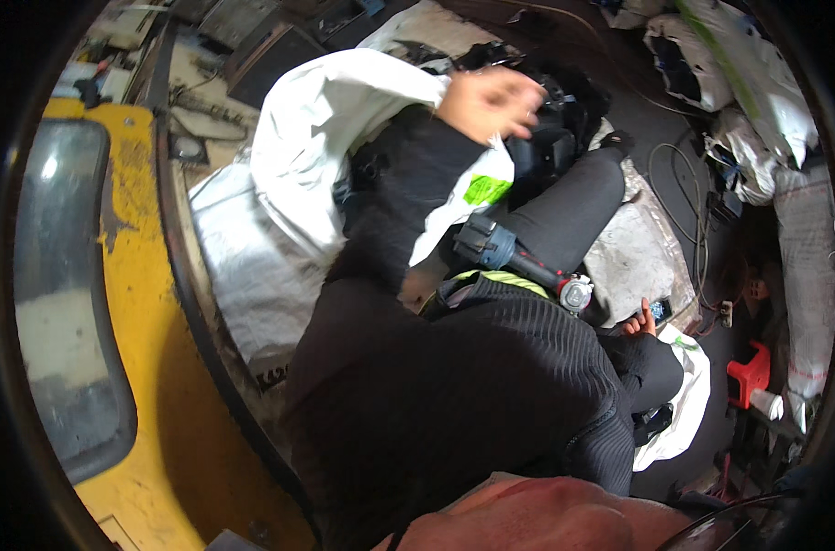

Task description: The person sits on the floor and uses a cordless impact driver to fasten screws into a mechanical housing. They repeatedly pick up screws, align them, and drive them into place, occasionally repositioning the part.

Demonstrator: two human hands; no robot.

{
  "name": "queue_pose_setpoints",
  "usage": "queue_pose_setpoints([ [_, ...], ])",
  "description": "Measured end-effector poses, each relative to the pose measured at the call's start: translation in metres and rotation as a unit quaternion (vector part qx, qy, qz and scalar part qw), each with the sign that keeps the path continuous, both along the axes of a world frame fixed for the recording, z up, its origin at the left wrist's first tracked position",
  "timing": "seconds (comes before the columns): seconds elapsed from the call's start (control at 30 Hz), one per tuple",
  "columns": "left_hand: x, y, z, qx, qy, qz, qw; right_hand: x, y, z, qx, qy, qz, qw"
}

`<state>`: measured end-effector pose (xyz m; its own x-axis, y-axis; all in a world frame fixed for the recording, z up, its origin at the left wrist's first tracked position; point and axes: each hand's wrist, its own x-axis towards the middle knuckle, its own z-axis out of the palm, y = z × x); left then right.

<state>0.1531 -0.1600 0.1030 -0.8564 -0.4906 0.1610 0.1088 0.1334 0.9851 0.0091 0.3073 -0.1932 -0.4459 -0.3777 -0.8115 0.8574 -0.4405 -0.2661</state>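
- We are in what looks like a cluttered workshop, perhaps with storage too; we cannot tell whether it is indoors.
- Between our left hand (491, 103) and right hand (639, 321) lies a power tool (527, 264).
- Well left of our left hand stands a worn yellow panel (146, 275) with a window, like a machine's cab.
- Beyond that hand, to its left, sit dark boxes (280, 64).
- Above and right of our right hand are a looped cable (700, 220) and bulging sacks (688, 60).

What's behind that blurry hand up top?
Past the left hand, black items show, too dark to identify, with white material at its left. Directly behind it, the hand hides everything.
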Motion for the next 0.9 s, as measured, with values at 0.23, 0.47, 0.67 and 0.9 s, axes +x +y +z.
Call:
queue_pose_setpoints([
  [0.23,0.146,-0.113,-0.066,-0.352,-0.660,-0.060,0.661,0.014,0.013,0.030,0.026,0.061,-0.040,0.997],
  [0.47,0.243,-0.152,-0.182,-0.446,-0.489,-0.227,0.714,0.008,0.025,0.105,0.024,0.184,0.007,0.983],
  [0.67,0.139,-0.079,0.090,-0.410,-0.494,-0.100,0.760,0.037,0.094,0.167,0.175,0.220,-0.062,0.957],
  [0.9,0.041,-0.071,0.180,-0.445,-0.159,-0.097,0.876,0.132,0.191,0.192,0.478,0.188,0.100,0.852],
])
